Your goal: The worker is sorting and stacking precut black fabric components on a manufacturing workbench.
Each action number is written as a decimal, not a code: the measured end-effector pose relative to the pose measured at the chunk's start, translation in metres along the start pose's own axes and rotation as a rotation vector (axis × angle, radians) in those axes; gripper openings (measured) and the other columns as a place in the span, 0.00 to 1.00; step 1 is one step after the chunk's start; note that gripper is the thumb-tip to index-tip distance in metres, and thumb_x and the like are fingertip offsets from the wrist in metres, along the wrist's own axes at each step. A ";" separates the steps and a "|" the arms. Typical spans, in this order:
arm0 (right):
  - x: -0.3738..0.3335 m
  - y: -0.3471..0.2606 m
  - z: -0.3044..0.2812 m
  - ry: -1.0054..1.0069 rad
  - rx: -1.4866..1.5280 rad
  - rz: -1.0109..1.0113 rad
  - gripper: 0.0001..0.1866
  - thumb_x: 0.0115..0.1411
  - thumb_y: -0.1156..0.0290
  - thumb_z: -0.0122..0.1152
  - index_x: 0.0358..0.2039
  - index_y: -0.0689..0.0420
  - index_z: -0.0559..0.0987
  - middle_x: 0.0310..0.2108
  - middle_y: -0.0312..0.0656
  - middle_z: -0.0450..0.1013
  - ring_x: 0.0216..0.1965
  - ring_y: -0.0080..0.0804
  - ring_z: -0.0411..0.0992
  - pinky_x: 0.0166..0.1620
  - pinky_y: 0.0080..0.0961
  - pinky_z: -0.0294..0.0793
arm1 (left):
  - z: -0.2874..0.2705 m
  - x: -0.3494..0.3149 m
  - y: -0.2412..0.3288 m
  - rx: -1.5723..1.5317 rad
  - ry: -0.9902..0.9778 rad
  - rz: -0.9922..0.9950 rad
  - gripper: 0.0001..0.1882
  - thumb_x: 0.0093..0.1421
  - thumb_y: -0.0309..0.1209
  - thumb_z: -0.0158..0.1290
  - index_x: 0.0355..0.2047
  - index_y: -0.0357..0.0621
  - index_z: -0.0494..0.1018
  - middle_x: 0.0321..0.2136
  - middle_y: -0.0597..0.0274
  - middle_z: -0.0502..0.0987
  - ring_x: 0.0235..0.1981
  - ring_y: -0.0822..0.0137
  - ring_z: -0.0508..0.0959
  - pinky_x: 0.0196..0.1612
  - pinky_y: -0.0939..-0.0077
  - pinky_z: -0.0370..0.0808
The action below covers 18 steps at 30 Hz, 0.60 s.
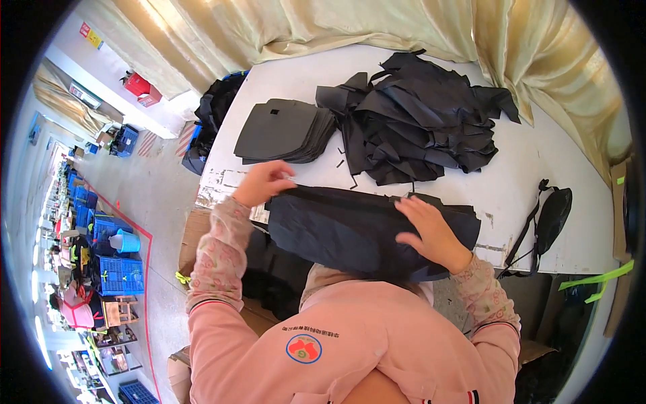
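Note:
A wide black fabric piece (pixel 336 225) lies folded along the near edge of the white table and hangs over it towards me. My right hand (pixel 431 232) rests on its right half, fingers spread and thumb apart. At the far left corner of the fabric is my left hand (pixel 264 184), fingers loosely curved with a gap to the thumb and nothing visible between them. Beyond it sits a stack of flat dark grey panels (pixel 279 131), the top one with a small black square. A large heap of crumpled black fabric pieces (pixel 424 114) covers the table's far middle.
A black waist bag (pixel 553 219) with a strap lies at the table's right. Small black strips (pixel 340 163) are scattered between stack and heap. Cream curtains (pixel 377 27) hang behind the table. Cardboard boxes (pixel 195 242) and blue crates (pixel 121 275) stand to the left.

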State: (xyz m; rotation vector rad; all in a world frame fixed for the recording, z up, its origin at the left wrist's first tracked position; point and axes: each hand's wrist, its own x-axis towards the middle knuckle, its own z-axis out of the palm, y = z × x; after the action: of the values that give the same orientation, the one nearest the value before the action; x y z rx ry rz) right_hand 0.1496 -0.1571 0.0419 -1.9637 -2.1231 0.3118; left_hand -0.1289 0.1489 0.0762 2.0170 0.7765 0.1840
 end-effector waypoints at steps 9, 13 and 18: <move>0.095 -0.032 0.013 0.095 1.355 0.168 0.07 0.62 0.72 0.58 0.34 0.63 0.77 0.26 0.34 0.75 0.25 0.18 0.73 0.30 0.15 0.72 | 0.042 0.065 0.020 0.384 0.534 0.537 0.23 0.54 0.36 0.63 0.49 0.44 0.72 0.40 0.58 0.77 0.39 0.62 0.78 0.43 0.69 0.74; 0.088 -0.021 0.017 0.064 1.334 0.218 0.07 0.62 0.72 0.59 0.36 0.63 0.77 0.26 0.35 0.75 0.22 0.19 0.73 0.28 0.14 0.72 | -0.008 0.073 -0.070 1.011 0.774 0.402 0.34 0.49 0.44 0.66 0.53 0.46 0.68 0.44 0.51 0.78 0.44 0.49 0.78 0.49 0.58 0.73; 0.087 -0.022 0.010 0.028 1.370 0.235 0.07 0.62 0.73 0.59 0.37 0.64 0.76 0.26 0.37 0.75 0.23 0.19 0.74 0.28 0.16 0.74 | -0.027 0.077 -0.083 0.654 0.346 -0.004 0.30 0.47 0.43 0.66 0.51 0.51 0.73 0.42 0.53 0.80 0.46 0.53 0.78 0.50 0.61 0.73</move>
State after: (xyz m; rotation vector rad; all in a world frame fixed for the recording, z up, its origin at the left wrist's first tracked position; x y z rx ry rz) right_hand 0.1190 -0.0724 0.0411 -1.2556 -1.0003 1.3080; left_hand -0.1170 0.2435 0.0104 2.6383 1.1680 0.3115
